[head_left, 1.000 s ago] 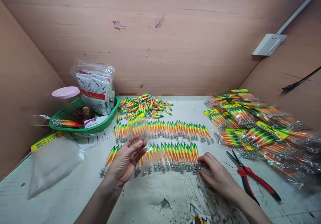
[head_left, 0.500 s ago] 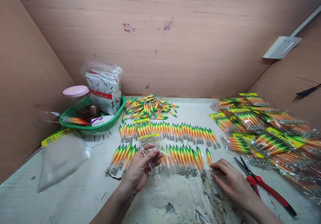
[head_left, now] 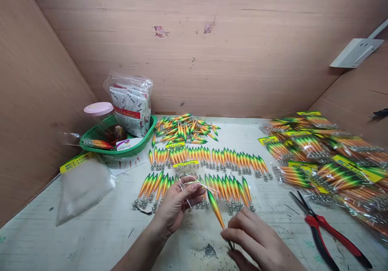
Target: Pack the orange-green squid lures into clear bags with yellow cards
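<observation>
My left hand point(head_left: 182, 198) is closed on a clear plastic bag point(head_left: 202, 185), its shiny edges showing at the fingertips. Between thumb and fingers, my right hand point(head_left: 247, 236) grips one squid jig point(head_left: 216, 209) by its hook end. The jig is green, yellow and orange, its green tip pointing up and left, close to the bag. Behind my hands lie a front row of squid jigs point(head_left: 224, 192) and a back row point(head_left: 239, 161). Two yellow-topped bags lie over the rows; the nearer bag's yellow header point(head_left: 185, 164) shows just above my left hand.
A heap of loose jigs point(head_left: 184, 129) lies at the back. Filled bags point(head_left: 315, 145) are piled at the right, with red-handled pliers point(head_left: 317, 222) in front. At the left are a green basket point(head_left: 133, 150) and flat bags with yellow tops point(head_left: 85, 188).
My right hand has picked up the jig from the right end of the front row and moved it left, near the bag. My left hand stays on the bag.
</observation>
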A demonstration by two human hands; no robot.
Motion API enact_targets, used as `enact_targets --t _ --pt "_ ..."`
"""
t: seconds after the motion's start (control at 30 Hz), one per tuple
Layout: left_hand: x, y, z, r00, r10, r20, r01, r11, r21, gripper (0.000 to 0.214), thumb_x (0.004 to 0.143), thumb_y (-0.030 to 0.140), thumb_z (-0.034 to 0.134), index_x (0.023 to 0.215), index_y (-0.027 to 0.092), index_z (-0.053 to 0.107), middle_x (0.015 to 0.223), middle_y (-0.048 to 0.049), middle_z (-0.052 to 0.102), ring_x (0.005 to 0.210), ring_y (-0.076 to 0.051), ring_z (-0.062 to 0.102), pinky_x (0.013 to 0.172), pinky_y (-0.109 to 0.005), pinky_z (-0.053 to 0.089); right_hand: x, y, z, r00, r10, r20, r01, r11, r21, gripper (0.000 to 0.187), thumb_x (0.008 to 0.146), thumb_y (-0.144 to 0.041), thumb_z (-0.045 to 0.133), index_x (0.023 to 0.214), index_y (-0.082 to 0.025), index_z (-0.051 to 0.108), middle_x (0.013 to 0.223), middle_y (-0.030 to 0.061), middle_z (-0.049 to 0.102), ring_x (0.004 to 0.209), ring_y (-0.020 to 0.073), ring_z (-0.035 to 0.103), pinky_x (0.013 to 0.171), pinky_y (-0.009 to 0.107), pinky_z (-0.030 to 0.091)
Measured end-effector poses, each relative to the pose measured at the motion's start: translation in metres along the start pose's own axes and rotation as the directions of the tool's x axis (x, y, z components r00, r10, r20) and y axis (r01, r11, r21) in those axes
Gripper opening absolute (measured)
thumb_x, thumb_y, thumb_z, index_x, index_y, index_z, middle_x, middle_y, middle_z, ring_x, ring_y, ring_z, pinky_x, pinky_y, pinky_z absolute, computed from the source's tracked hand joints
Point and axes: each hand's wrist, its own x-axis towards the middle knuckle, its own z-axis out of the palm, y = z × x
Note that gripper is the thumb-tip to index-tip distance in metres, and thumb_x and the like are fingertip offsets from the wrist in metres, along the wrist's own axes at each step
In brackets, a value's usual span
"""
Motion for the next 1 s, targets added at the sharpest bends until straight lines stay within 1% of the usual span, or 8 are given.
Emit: enact_targets --t 0.13,0.27,0.33,0.47,0.63,0.7,0.87,1.0 --pt "-0.005 0.000 0.000 0.990 -0.035 0.136 0.029 0.998 0.047 0.045 0.065 0.019 0.079 0.103 0.011 0.056 0.103 -0.0130 0.064 0.085 -0.022 0.066 0.071 -0.028 0.056 0.009 0.010 0.017 0.987 -0.057 -0.147 0.020 0.970 -0.243 0.021 0.088 -0.007 0.043 0.102 -0.010 0.058 0.085 0.0097 0.056 0.079 0.0168 0.048 0.067 0.030 0.040" --pt "-0.007 -0.001 0.001 0.965 -0.120 0.234 0.123 0.992 0.001 0.039 0.085 0.035 0.059 0.113 0.009 0.055 0.119 -0.0180 0.057 0.088 -0.028 0.065 0.073 -0.034 0.055 0.013 0.013 0.025 0.969 -0.134 -0.209 0.048 0.927 -0.373 0.029 0.092 -0.010 0.038 0.109 -0.008 0.061 0.096 0.0127 0.061 0.088 0.0210 0.051 0.075 0.036 0.039" --pt "-0.007 -0.002 0.001 0.971 -0.146 0.192 0.153 0.988 -0.021 0.039 0.091 0.037 0.047 0.117 0.009 0.052 0.115 -0.0195 0.059 0.084 -0.027 0.066 0.074 -0.037 0.055 0.013 0.013 0.029 0.965 -0.127 -0.227 0.035 0.928 -0.371 0.031 0.091 -0.009 0.039 0.114 -0.008 0.060 0.103 0.0134 0.062 0.093 0.0228 0.051 0.079 0.039 0.040" --pt "-0.006 -0.007 0.003 0.985 -0.093 0.148 0.106 0.991 -0.086 0.033 0.092 0.031 0.048 0.117 0.010 0.050 0.108 -0.0196 0.062 0.092 -0.028 0.065 0.081 -0.041 0.053 0.011 0.013 0.038 0.948 -0.059 -0.314 -0.032 0.960 -0.277 0.035 0.086 -0.004 0.048 0.120 -0.008 0.054 0.112 0.0141 0.061 0.094 0.0225 0.053 0.079 0.039 0.043" --pt "-0.006 -0.015 0.005 0.980 -0.065 0.187 0.102 0.975 -0.196 0.028 0.090 0.028 0.053 0.108 0.007 0.056 0.120 -0.0188 0.057 0.103 -0.030 0.060 0.090 -0.041 0.050 0.019 0.010 0.051 0.880 -0.037 -0.473 -0.071 0.975 -0.208 0.031 0.079 0.002 0.055 0.109 -0.010 0.055 0.097 0.0100 0.066 0.086 0.0196 0.054 0.073 0.035 0.042" --pt "-0.006 -0.018 0.006 0.977 -0.060 0.206 0.105 0.971 -0.217 0.032 0.089 0.026 0.054 0.115 0.007 0.055 0.123 -0.0184 0.055 0.106 -0.029 0.059 0.090 -0.038 0.050 0.025 0.006 0.054 0.885 -0.028 -0.464 -0.091 0.968 -0.233 0.026 0.081 0.000 0.053 0.106 -0.009 0.056 0.097 0.0090 0.066 0.088 0.0202 0.054 0.076 0.037 0.041" --pt "-0.003 -0.017 0.003 0.972 -0.067 0.226 0.144 0.926 -0.348 0.036 0.092 0.021 0.049 0.125 0.009 0.047 0.126 -0.0170 0.054 0.109 -0.027 0.058 0.090 -0.034 0.051 0.027 -0.009 0.034 0.940 -0.049 -0.338 -0.022 0.979 -0.204 0.029 0.083 -0.005 0.053 0.112 -0.008 0.056 0.118 0.0128 0.059 0.106 0.0238 0.052 0.090 0.042 0.040" --pt "-0.002 -0.011 0.002 0.959 -0.093 0.266 0.207 0.873 -0.442 0.034 0.095 0.025 0.042 0.123 0.007 0.047 0.122 -0.0176 0.056 0.104 -0.029 0.060 0.081 -0.037 0.055 0.003 0.005 0.003 0.899 0.038 -0.436 -0.141 0.968 -0.207 0.029 0.080 -0.001 0.057 0.106 -0.011 0.057 0.104 0.0113 0.061 0.101 0.0192 0.054 0.084 0.033 0.044"
